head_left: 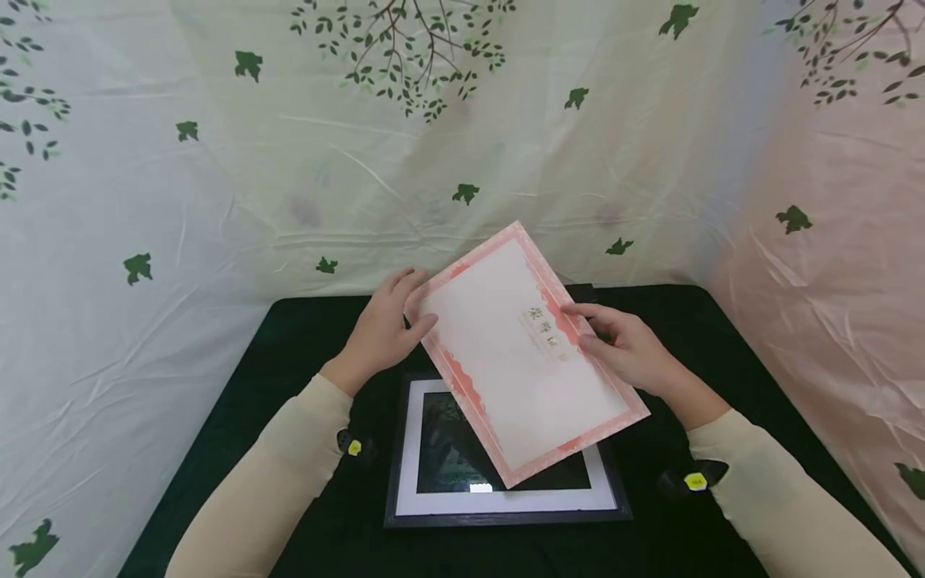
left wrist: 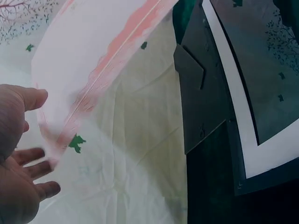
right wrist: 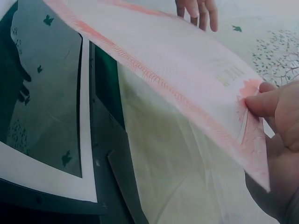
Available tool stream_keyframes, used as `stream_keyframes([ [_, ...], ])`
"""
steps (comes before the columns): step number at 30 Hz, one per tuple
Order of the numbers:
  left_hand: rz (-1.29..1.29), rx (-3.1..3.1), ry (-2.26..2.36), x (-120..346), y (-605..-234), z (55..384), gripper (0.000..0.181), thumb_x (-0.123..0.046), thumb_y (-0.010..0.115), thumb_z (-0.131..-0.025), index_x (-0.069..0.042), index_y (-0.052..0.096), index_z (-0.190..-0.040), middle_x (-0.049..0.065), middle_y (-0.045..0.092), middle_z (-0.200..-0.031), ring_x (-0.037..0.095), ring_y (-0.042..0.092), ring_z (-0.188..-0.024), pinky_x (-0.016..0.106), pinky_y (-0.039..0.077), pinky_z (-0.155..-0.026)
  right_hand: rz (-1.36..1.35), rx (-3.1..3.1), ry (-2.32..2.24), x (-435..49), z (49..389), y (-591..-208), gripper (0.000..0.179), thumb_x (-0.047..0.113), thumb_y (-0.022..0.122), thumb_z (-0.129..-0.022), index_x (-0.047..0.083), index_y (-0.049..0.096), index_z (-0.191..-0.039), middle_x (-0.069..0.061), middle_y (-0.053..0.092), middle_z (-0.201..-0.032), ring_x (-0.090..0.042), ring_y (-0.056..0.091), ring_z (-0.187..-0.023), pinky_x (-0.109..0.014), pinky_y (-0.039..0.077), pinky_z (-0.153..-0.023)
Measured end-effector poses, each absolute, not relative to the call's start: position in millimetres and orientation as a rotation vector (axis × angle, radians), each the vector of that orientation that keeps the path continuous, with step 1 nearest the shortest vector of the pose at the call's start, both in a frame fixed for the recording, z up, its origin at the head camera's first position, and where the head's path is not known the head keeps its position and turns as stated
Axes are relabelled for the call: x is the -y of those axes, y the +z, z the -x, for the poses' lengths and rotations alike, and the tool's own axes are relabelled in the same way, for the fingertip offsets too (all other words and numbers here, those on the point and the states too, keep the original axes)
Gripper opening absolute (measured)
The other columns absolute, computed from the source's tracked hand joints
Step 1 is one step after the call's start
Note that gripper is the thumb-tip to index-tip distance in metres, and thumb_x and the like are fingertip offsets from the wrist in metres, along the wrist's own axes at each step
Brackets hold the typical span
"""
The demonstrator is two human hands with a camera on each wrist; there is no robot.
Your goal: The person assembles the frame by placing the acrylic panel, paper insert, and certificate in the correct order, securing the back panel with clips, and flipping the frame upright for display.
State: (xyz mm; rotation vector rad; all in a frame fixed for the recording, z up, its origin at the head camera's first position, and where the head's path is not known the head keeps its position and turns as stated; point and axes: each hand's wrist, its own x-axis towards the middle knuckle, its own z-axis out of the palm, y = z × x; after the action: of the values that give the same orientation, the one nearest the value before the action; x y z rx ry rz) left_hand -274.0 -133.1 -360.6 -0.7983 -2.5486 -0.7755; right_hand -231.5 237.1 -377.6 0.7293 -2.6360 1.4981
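My right hand (head_left: pixel 636 357) pinches a certificate sheet (head_left: pixel 470 321) by its right edge. The sheet is white with a pink border and small gold lettering, and is held tilted in the air. At its upper left corner is my left hand (head_left: pixel 383 329), fingers loosely spread; the left wrist view shows the thumb and fingers (left wrist: pixel 35 161) by the corner without a grip. Below the sheet, a dark picture frame (head_left: pixel 506 520) with a white mat lies on the table, partly covered in the head view. Its glossy pane (left wrist: pixel 266 84) reflects the surroundings.
A dark board (left wrist: pixel 203 116) with a flap lies beyond the frame, mostly hidden in the head view. Black cloth covers the table (head_left: pixel 318 482). Leaf-print curtains (head_left: pixel 347 185) hang behind and at both sides.
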Motion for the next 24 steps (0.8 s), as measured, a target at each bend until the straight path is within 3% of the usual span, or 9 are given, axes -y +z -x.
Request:
stream_keyframes([
  [5,0.775,2.628,-0.92,134.3,-366.2,281.3,0.064,-0.028,0.064,-0.094,-0.01,0.036,-0.148,0.01,0.051,-0.137,0.023,0.05,-0.124,0.041,0.043,-0.101,-0.803,2.65,1.589,-234.5,241.4,-377.9,0.043,0.011,0.061,-0.095,0.017,0.053,-0.138,-0.012,0.062,-0.111,-0.026,0.063,-0.075,-0.037,0.056,-0.057],
  [10,0.755,2.644,-1.013,136.1,-374.3,279.4,0.058,-0.02,0.064,-0.093,-0.012,0.04,-0.146,0.009,0.06,-0.12,0.021,0.059,-0.104,0.038,0.051,-0.088,-0.793,2.681,1.587,-233.7,245.6,-379.5,0.043,0.012,0.062,-0.095,0.021,0.055,-0.136,-0.011,0.061,-0.112,-0.027,0.064,-0.075,-0.039,0.056,-0.057],
  [16,0.742,2.605,-1.081,143.4,-381.4,275.1,0.047,-0.009,0.061,-0.093,-0.013,0.05,-0.139,0.006,0.063,-0.107,0.017,0.057,-0.082,0.033,0.049,-0.065,-0.748,2.709,1.531,-233.6,250.0,-379.8,0.042,0.009,0.061,-0.095,0.023,0.056,-0.134,-0.01,0.061,-0.116,-0.027,0.064,-0.077,-0.039,0.057,-0.059],
  [24,0.709,2.62,-1.172,148.9,-385.3,265.1,0.042,-0.009,0.059,-0.096,-0.014,0.051,-0.137,0.003,0.064,-0.101,0.016,0.058,-0.078,0.031,0.051,-0.061,-0.726,2.743,1.441,-232.9,256.6,-382.8,0.042,0.009,0.06,-0.095,0.023,0.057,-0.134,-0.012,0.061,-0.118,-0.026,0.062,-0.079,-0.035,0.056,-0.061],
])
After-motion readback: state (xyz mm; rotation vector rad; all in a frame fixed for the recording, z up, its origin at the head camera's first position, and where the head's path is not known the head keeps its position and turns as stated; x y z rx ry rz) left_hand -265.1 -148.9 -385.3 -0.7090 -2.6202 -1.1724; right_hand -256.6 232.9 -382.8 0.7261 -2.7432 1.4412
